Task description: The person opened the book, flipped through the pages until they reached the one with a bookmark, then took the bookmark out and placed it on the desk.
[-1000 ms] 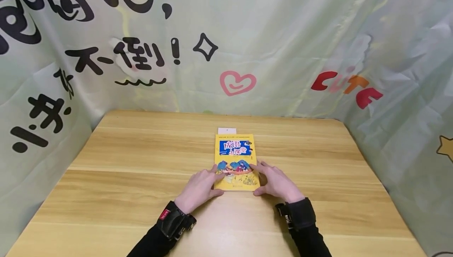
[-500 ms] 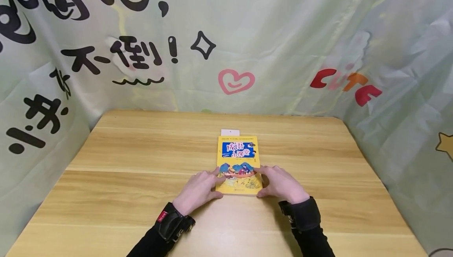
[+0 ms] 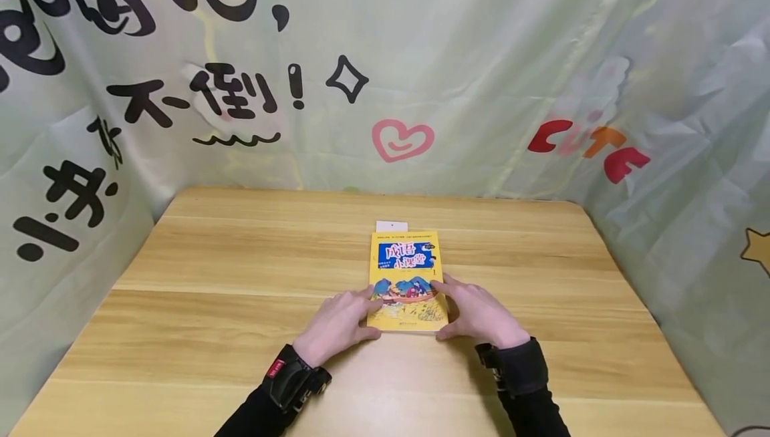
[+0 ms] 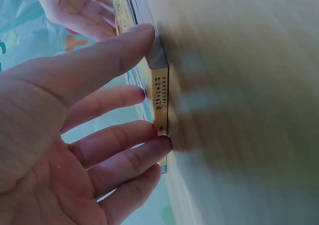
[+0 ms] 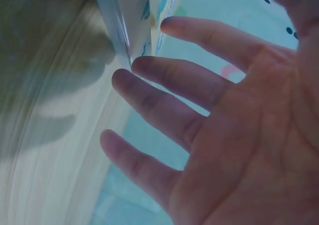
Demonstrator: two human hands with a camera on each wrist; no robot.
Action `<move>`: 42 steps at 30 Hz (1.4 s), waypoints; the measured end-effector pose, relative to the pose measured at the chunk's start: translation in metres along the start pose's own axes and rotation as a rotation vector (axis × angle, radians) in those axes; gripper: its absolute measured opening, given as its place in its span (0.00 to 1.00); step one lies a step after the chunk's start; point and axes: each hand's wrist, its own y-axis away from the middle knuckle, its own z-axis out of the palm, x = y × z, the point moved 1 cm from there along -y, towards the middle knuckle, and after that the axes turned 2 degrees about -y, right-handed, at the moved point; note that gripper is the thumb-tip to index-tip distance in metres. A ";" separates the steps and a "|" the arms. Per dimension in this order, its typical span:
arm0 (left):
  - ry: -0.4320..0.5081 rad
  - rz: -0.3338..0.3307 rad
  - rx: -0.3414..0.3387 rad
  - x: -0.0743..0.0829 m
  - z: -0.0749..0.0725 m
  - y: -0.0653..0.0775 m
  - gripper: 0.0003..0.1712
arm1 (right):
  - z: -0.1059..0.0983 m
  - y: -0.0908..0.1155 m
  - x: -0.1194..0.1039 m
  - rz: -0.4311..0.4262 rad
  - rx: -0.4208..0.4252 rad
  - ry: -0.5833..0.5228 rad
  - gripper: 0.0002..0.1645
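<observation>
A yellow book (image 3: 408, 273) with a blue title panel and a cartoon picture lies face up on the table, its title reading upright from my side. My left hand (image 3: 338, 323) is at its near left corner: the thumb touches the near edge, and one fingertip overlaps the cover. In the left wrist view, other fingertips meet the printed spine (image 4: 160, 98). On the opposite side, my right hand (image 3: 480, 315) touches the near right corner with spread fingers. Its fingers (image 5: 164, 103) look nearly straight in the right wrist view, beside the page edges. A white card (image 3: 392, 226) sticks out past the book's far end.
The wooden table (image 3: 240, 250) is light-coloured. Behind it and at both sides hangs a pale printed cloth (image 3: 481, 56) with black lettering and a pink heart. Black bands (image 3: 295, 377) circle both wrists. A dark curved line shows at the bottom right corner.
The book and white card have slid slightly right and toward me, with the hands staying at the near corners. Over the last half second almost nothing has moved.
</observation>
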 end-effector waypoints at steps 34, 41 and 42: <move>0.251 -0.068 0.359 -0.012 -0.046 0.007 0.30 | 0.026 -0.018 -0.046 -0.327 0.182 -0.609 0.27; 0.130 0.061 0.571 -0.007 -0.060 0.013 0.24 | 0.042 -0.020 -0.055 -0.367 0.076 -0.411 0.32; 0.104 0.073 0.581 -0.007 -0.061 0.013 0.23 | 0.044 -0.020 -0.056 -0.372 0.067 -0.400 0.33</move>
